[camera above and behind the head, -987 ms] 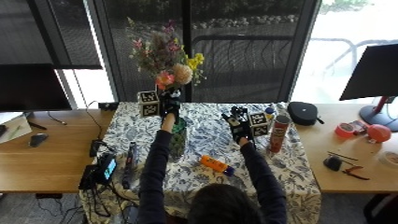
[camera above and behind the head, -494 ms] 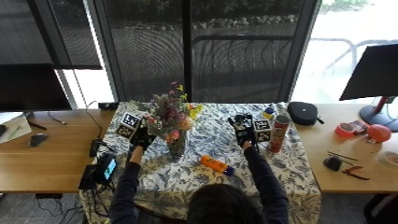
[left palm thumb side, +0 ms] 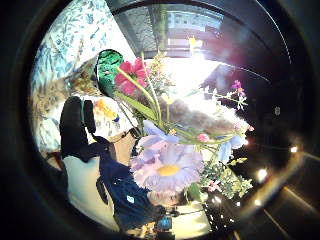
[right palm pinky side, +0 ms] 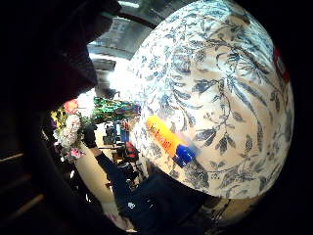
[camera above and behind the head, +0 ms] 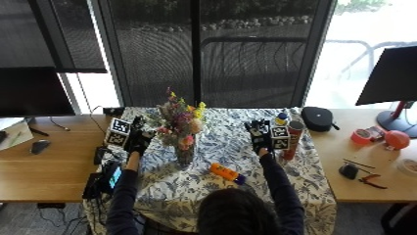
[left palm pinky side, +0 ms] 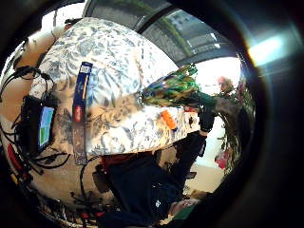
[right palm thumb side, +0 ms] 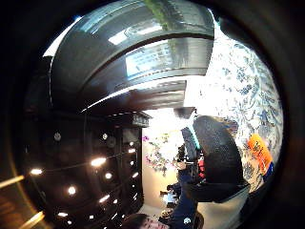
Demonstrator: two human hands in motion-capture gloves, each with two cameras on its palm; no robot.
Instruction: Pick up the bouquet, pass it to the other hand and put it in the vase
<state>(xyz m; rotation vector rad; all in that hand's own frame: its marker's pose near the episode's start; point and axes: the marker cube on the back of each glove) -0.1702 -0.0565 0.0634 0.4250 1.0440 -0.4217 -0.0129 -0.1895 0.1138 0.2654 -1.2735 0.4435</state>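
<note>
Hovering just left of the flowers, the left hand (camera above and behind the head: 135, 140) looks released, fingers relaxed, nothing in it. Right hand (camera above and behind the head: 261, 136) is raised over the cloth, well apart, fingers straight, holding nothing. Bouquet (camera above and behind the head: 178, 122) stands upright in the vase (camera above and behind the head: 184, 154), mid floral tablecloth (camera above and behind the head: 215, 196); orange bottle (camera above and behind the head: 226, 173) lies nearby.

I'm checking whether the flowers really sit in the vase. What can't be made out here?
- Stem ends: outside view, hidden by the bouquet over the vase.
- Left hand fingers: outside view, too small to tell open or curled.
- Vase mouth: left palm views, blurred, behind blooms.
</note>
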